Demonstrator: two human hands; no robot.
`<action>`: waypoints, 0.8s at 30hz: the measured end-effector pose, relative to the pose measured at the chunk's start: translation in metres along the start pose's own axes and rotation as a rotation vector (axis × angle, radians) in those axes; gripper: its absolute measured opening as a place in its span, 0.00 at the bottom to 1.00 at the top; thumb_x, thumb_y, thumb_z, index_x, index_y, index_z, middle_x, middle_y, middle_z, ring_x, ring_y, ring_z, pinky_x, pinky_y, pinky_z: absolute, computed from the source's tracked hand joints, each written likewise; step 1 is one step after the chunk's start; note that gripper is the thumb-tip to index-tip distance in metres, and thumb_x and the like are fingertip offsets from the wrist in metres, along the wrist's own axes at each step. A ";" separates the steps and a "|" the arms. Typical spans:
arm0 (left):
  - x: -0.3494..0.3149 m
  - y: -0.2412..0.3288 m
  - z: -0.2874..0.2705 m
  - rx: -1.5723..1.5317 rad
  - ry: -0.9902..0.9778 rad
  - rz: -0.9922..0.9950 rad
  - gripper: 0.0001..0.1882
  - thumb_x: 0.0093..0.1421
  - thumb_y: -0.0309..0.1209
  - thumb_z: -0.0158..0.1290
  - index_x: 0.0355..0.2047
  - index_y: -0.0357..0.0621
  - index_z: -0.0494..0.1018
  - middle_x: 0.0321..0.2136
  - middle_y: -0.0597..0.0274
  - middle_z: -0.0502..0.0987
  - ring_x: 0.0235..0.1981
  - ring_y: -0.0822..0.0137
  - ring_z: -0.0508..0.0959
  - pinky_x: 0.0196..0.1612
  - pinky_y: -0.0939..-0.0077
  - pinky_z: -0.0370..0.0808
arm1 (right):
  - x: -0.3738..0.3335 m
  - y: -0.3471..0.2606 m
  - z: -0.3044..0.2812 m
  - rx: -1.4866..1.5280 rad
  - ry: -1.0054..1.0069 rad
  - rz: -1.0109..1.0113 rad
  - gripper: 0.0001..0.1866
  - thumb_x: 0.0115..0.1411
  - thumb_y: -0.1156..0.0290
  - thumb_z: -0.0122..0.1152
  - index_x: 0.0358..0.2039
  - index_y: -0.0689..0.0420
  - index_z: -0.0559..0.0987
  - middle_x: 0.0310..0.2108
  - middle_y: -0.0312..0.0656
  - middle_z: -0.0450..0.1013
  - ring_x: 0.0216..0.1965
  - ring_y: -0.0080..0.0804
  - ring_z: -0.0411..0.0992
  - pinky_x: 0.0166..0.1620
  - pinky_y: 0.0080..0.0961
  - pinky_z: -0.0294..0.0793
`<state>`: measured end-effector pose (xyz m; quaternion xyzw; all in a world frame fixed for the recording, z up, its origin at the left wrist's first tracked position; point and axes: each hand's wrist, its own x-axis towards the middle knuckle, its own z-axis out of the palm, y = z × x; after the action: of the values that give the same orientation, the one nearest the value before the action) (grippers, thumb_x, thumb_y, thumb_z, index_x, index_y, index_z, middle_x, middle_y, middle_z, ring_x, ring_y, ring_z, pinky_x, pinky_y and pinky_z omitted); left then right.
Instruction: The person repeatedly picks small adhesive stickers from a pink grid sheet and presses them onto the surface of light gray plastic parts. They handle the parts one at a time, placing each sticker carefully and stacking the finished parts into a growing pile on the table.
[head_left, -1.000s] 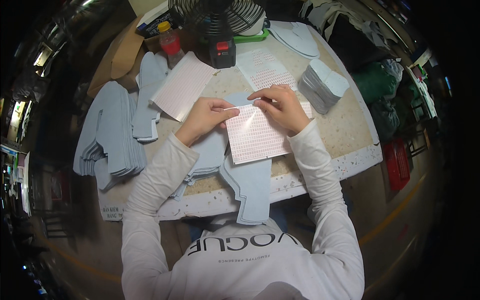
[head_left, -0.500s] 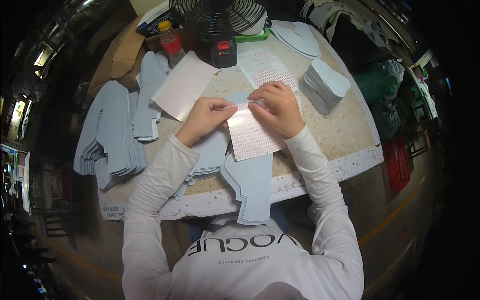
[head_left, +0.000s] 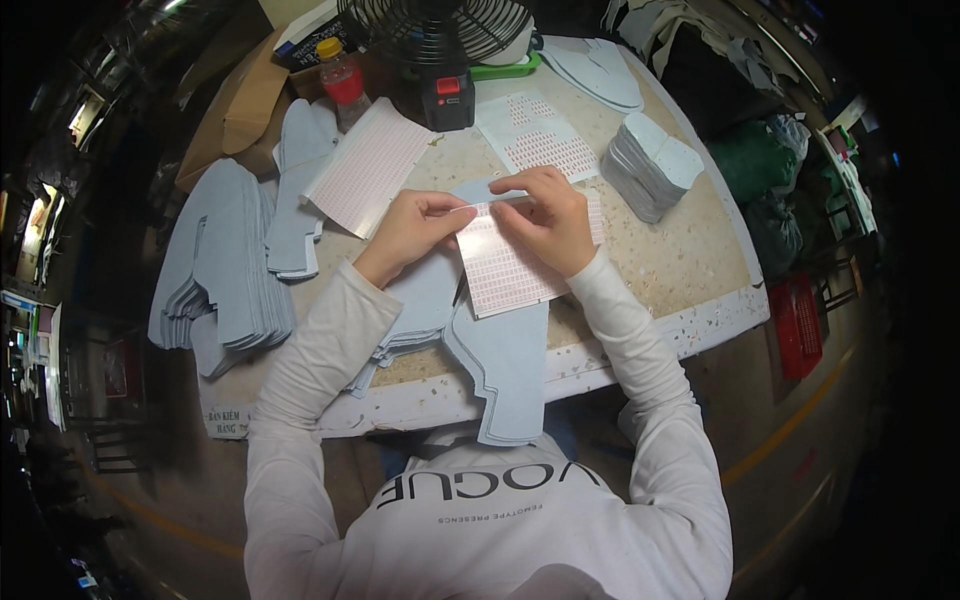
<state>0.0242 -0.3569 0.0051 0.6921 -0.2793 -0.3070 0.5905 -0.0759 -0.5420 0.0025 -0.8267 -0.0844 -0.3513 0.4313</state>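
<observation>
A sheet of small printed stickers (head_left: 510, 270), white with rows of red marks, lies tilted over grey-blue cut pieces (head_left: 503, 350) at the table's near edge. Its upper left corner is pinched between the thumb and fingers of my left hand (head_left: 415, 233). My right hand (head_left: 556, 218) is at the sheet's top edge, thumb on its face and bent forefinger just beyond. Whether a loose sticker is between those fingertips is too small to tell. Under my left forearm is another stack of grey-blue pieces (head_left: 422, 305).
More grey-blue stacks stand at left (head_left: 235, 265) and right (head_left: 645, 170). Further sticker sheets (head_left: 370, 165) lie beyond my hands. A black fan (head_left: 445, 95), a red-labelled bottle (head_left: 343, 83) and a cardboard box (head_left: 255, 100) occupy the far side. A red crate (head_left: 797, 325) is beside the table.
My right hand has shifted slightly left along the sheet's top edge, its forefinger lifting a little away from the thumb. My left hand keeps its pinch on the corner.
</observation>
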 end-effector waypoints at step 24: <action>-0.001 0.002 0.004 -0.005 -0.022 -0.008 0.12 0.61 0.30 0.55 0.38 0.33 0.79 0.27 0.64 0.80 0.25 0.78 0.77 0.29 0.87 0.73 | -0.001 -0.014 0.008 0.104 -0.011 -0.004 0.33 0.48 0.88 0.60 0.57 0.51 0.72 0.42 0.44 0.66 0.36 0.30 0.76 0.38 0.23 0.79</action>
<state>0.0200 -0.3590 0.0068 0.6883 -0.2823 -0.3178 0.5879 -0.0788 -0.5265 0.0078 -0.8049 -0.1066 -0.3426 0.4726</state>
